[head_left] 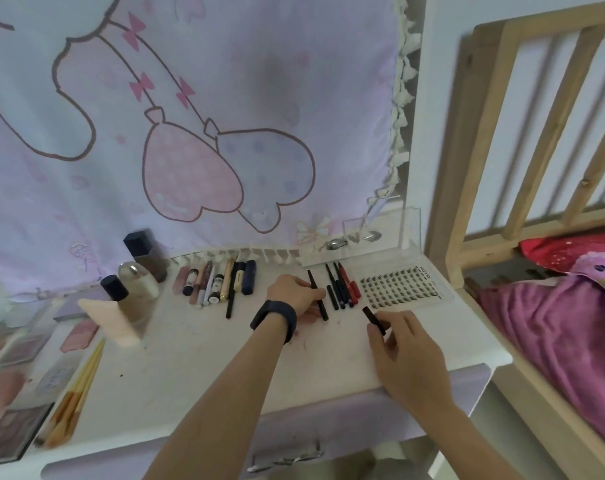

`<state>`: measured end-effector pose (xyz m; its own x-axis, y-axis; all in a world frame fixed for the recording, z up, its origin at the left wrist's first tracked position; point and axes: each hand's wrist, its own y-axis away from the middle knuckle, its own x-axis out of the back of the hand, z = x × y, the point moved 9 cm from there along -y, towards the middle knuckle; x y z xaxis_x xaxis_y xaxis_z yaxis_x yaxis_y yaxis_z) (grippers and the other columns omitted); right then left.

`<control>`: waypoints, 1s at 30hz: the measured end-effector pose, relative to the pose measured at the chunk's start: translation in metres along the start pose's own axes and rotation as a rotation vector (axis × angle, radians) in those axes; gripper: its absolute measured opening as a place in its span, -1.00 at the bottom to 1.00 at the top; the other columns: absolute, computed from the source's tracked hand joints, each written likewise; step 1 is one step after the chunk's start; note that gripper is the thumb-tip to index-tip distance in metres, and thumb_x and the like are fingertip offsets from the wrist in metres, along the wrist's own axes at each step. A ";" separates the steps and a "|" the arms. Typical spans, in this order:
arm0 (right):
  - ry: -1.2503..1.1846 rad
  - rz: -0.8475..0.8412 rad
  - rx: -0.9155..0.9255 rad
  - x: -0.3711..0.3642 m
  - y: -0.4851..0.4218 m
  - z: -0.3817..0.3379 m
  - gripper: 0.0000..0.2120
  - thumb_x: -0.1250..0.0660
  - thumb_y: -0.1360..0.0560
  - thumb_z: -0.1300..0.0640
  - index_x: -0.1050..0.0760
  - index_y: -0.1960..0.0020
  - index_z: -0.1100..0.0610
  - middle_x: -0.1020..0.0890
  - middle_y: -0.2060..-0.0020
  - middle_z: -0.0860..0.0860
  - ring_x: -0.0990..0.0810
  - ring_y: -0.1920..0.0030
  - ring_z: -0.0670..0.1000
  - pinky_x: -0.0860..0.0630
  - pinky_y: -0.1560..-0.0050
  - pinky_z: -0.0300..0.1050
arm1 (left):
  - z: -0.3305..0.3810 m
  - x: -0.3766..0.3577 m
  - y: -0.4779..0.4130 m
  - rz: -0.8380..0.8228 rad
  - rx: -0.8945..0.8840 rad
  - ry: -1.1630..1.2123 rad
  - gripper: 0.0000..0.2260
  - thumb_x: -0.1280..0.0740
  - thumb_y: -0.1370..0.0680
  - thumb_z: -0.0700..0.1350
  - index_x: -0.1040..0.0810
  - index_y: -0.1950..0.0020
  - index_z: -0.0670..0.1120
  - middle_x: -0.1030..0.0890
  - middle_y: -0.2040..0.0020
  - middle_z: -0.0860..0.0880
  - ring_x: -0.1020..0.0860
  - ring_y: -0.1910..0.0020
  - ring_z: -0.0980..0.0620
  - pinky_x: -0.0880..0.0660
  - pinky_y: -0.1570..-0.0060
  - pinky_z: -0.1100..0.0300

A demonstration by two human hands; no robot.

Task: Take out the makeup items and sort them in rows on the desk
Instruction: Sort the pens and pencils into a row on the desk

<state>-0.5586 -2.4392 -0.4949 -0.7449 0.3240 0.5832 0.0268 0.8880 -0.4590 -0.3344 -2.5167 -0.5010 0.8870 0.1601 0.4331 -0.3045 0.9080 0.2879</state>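
Note:
My left hand (295,295), with a dark band on the wrist, grips a thin black pencil (315,287) that lies slanted on the white desk (197,368). My right hand (403,344) pinches a short black stick (372,317) near its lower end. Just right of the left hand lies a row of black, blue and red pencils (342,285). Further left sits a row of lip and pen-shaped items (218,282). A clear tray of false lashes (399,287) lies at the right.
Bottles (134,292) and a beige tube (112,320) stand at the left, with palettes (20,348) and several brushes (77,393) near the left edge. A pink cartoon cloth (190,133) hangs behind. A clear organiser (380,237) sits at the back. A wooden bed rail (536,133) is at the right.

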 end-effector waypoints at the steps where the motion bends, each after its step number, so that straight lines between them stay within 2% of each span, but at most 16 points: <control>1: 0.007 0.017 0.017 0.001 0.000 0.000 -0.86 -0.39 -0.54 0.05 -0.58 -0.08 0.03 -0.51 0.12 -0.20 -0.51 0.33 -0.17 -0.35 0.30 -0.40 | 0.002 -0.002 -0.002 0.002 -0.004 0.001 -0.80 -0.55 -0.45 -0.10 -0.59 0.04 -0.12 -0.70 0.17 -0.12 -0.69 0.33 -0.01 -0.68 0.22 0.06; 4: 0.019 0.056 0.061 0.001 0.001 -0.001 -0.87 -0.43 -0.52 0.08 -0.58 -0.05 0.04 -0.54 0.14 -0.17 -0.50 0.36 -0.15 -0.34 0.34 -0.41 | 0.007 -0.007 -0.005 0.005 -0.015 0.026 -0.79 -0.54 -0.46 -0.08 -0.57 0.04 -0.11 -0.68 0.22 -0.08 -0.68 0.35 0.01 -0.67 0.24 0.11; 7: 0.017 0.071 0.064 0.002 0.001 0.001 -0.87 -0.43 -0.51 0.07 -0.58 -0.04 0.04 -0.56 0.15 -0.15 -0.50 0.36 -0.13 -0.29 0.32 -0.47 | 0.008 -0.008 -0.005 0.026 -0.016 0.048 -0.75 -0.53 -0.48 -0.06 -0.59 -0.04 -0.15 -0.67 0.20 -0.07 -0.69 0.31 -0.03 -0.66 0.26 0.15; 10: 0.024 0.081 0.067 0.002 0.001 0.001 -0.88 -0.45 -0.50 0.08 -0.60 -0.03 0.05 -0.58 0.15 -0.15 -0.50 0.36 -0.13 -0.29 0.31 -0.49 | 0.006 -0.011 -0.007 0.041 -0.004 0.084 -0.75 -0.52 -0.48 -0.17 -0.61 -0.11 -0.21 -0.67 0.22 -0.12 -0.66 0.34 -0.03 -0.62 0.36 0.22; 13: 0.026 0.079 0.066 0.001 0.001 0.001 -0.88 -0.46 -0.50 0.08 -0.60 -0.02 0.04 -0.58 0.16 -0.15 -0.50 0.35 -0.14 -0.29 0.29 -0.50 | 0.005 -0.011 -0.009 0.066 -0.014 0.061 -0.77 -0.51 -0.48 -0.19 -0.64 -0.11 -0.20 -0.68 0.24 -0.12 -0.65 0.34 0.00 -0.63 0.32 0.22; 17: 0.044 0.074 0.067 0.000 0.002 0.002 -0.87 -0.46 -0.50 0.07 -0.62 -0.03 0.05 -0.60 0.15 -0.14 -0.49 0.33 -0.17 -0.26 0.25 -0.54 | 0.005 -0.010 -0.011 0.119 -0.030 0.077 -0.80 -0.51 -0.48 -0.18 -0.66 -0.08 -0.19 -0.69 0.23 -0.14 -0.63 0.37 0.01 -0.58 0.40 0.28; 22: 0.058 0.081 0.082 -0.001 0.002 0.003 -0.86 -0.47 -0.49 0.06 -0.63 -0.03 0.06 -0.62 0.15 -0.13 -0.49 0.30 -0.18 -0.29 0.23 -0.53 | 0.006 -0.011 -0.013 0.132 -0.054 0.073 -0.79 -0.51 -0.49 -0.12 -0.66 -0.09 -0.14 -0.69 0.26 -0.10 -0.66 0.34 0.01 -0.63 0.30 0.23; 25: 0.042 0.082 0.088 -0.001 0.002 0.002 -0.84 -0.46 -0.50 0.04 -0.64 -0.06 0.05 -0.63 0.13 -0.12 -0.50 0.28 -0.17 -0.38 0.25 -0.46 | 0.007 -0.007 -0.009 0.137 -0.058 0.094 -0.79 -0.50 -0.50 -0.04 -0.65 -0.07 -0.11 -0.69 0.21 -0.05 -0.70 0.29 0.01 -0.66 0.22 0.18; 27: 0.030 0.084 0.092 0.000 0.002 0.001 -0.82 -0.44 -0.52 0.01 -0.63 -0.08 0.05 -0.64 0.13 -0.12 -0.51 0.30 -0.15 -0.46 0.27 -0.36 | 0.011 -0.003 -0.002 0.149 -0.077 0.092 -0.80 -0.48 -0.50 0.00 -0.64 -0.04 -0.07 -0.68 0.15 0.00 -0.69 0.31 0.04 -0.65 0.23 0.19; 30: 0.013 0.070 0.077 0.000 0.001 0.002 -0.78 -0.40 -0.54 -0.04 -0.63 -0.12 0.04 -0.64 0.15 -0.12 -0.50 0.32 -0.15 -0.41 0.25 -0.39 | 0.020 -0.008 0.018 0.064 -0.157 0.083 -0.89 -0.44 -0.53 0.03 -0.61 0.02 0.04 -0.66 0.09 0.03 -0.66 0.35 0.11 -0.62 0.25 0.24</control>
<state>-0.5599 -2.4388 -0.4961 -0.7341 0.3889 0.5567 0.0268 0.8357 -0.5485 -0.3539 -2.5089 -0.4820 0.8951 0.2453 0.3723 -0.3094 0.9430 0.1224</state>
